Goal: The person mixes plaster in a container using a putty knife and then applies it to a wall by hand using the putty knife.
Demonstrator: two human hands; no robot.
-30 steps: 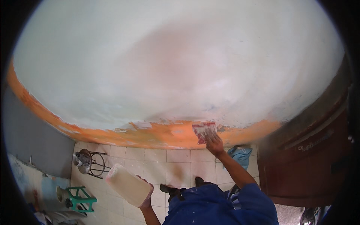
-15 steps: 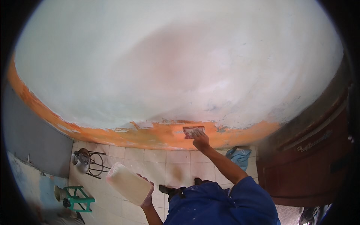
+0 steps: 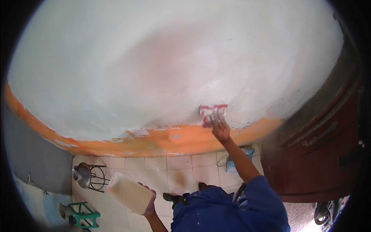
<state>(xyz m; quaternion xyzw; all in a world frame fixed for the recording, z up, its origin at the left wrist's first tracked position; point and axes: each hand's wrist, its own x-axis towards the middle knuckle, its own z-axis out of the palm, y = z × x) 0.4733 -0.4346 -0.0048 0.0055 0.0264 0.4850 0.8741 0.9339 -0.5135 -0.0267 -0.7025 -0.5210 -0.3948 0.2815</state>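
Observation:
My right hand [image 3: 221, 131] is closed on a wide red putty scraper [image 3: 208, 110] smeared with white. The scraper lies against the white-coated part of the wall [image 3: 116, 77], just above the orange band [image 3: 185, 135] along its bottom. At the lower left, my left hand [image 3: 151, 203] grips the near end of a pale rectangular board [image 3: 129, 193] with rounded corners. Fingers show along the board's right edge; the rest of that hand is partly hidden beneath it. Whether any putty lies on the board I cannot tell.
A round stool [image 3: 96, 178] with dark legs bears a metal vessel [image 3: 82, 174] at left. Nearer stands a green stool [image 3: 87, 214]. A blue item [image 3: 232, 167] lies on the tiled floor [image 3: 179, 162] beyond my right arm. A dark red door [image 3: 313, 166] is at right, a grey panel [image 3: 34, 147] at left.
My right hand and the scraper have moved up and slightly right, from the orange band onto the white coating. My left hand still holds the board, nearly in place. The view has shifted slightly.

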